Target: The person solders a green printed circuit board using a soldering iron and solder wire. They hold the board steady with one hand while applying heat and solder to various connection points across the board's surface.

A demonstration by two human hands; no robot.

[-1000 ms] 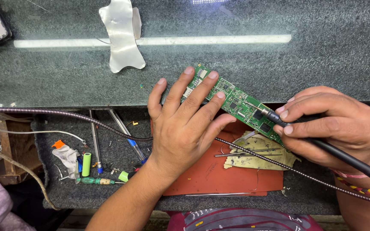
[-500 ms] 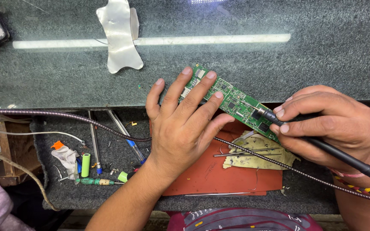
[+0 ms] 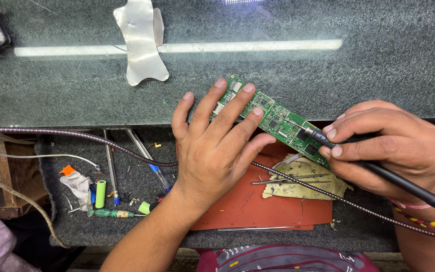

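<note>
Pinning a green circuit board (image 3: pixel 273 121) flat against the edge of the dark stone surface (image 3: pixel 378 65), left hand (image 3: pixel 215 151) spread wide, fingers (image 3: pixel 232 108) lying across the board's upper end. Looks thin, stiff and light, yet fragile: small chips and solder points all over its face, so best taken by the bare edges or pressed only on the blank stretches, as here. Likely to skate on the polished stone without that downward pressure.

Closed in a pen grip around a black soldering iron (image 3: pixel 378 171), right hand (image 3: pixel 388 146), thumb and forefinger pinching the barrel close to the tip, tip resting on the board's lower end just beside the left fingertips' reach. Trailing off past the right wrist, the iron's black handle.

Under both hands, a red mat (image 3: pixel 258 206) carrying a stained yellowish cloth (image 3: pixel 303 184) and tweezers (image 3: pixel 288 179). Running beneath the left palm, a braided cable (image 3: pixel 101 138). Left of the left forearm, small tools and a green cylinder (image 3: pixel 100 194) in a grey tray. Well above the left hand, a pale scrap of tape (image 3: pixel 139 43) stuck on the stone.
</note>
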